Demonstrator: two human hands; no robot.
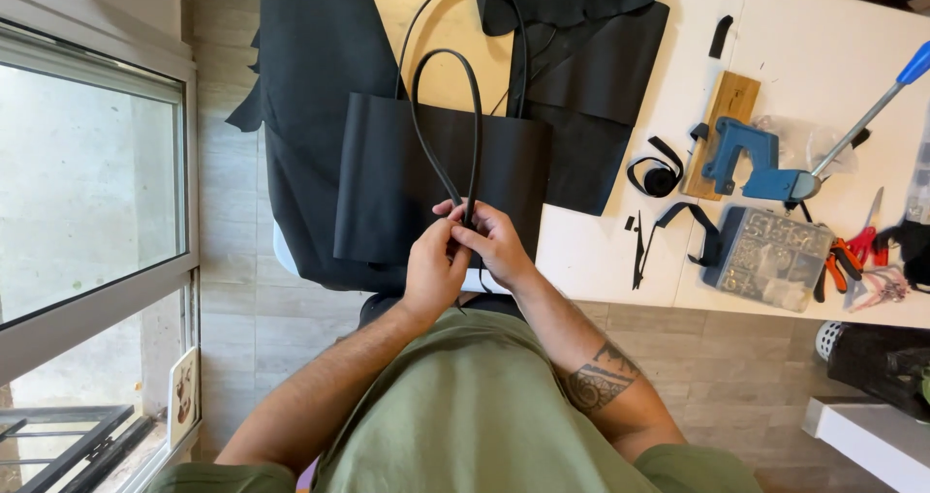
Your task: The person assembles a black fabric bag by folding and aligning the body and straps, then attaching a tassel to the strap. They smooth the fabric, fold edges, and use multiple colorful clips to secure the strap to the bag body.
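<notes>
At frame centre, we pinch the black strap (472, 144) with both hands' fingers, left hand (433, 272) and right hand (497, 244), over the black bag (387, 183)

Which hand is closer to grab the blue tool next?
The right hand, probably. The blue tool lies on the white table on its side, while the left hand sits farther away; both touch the strap.

Under both hands a black bag panel (441, 178) with black strap loops (455, 106); beyond it tan board (455, 57); to the right, white table (823, 67), blue press (746, 159), red-handled pliers (852, 251)
</notes>
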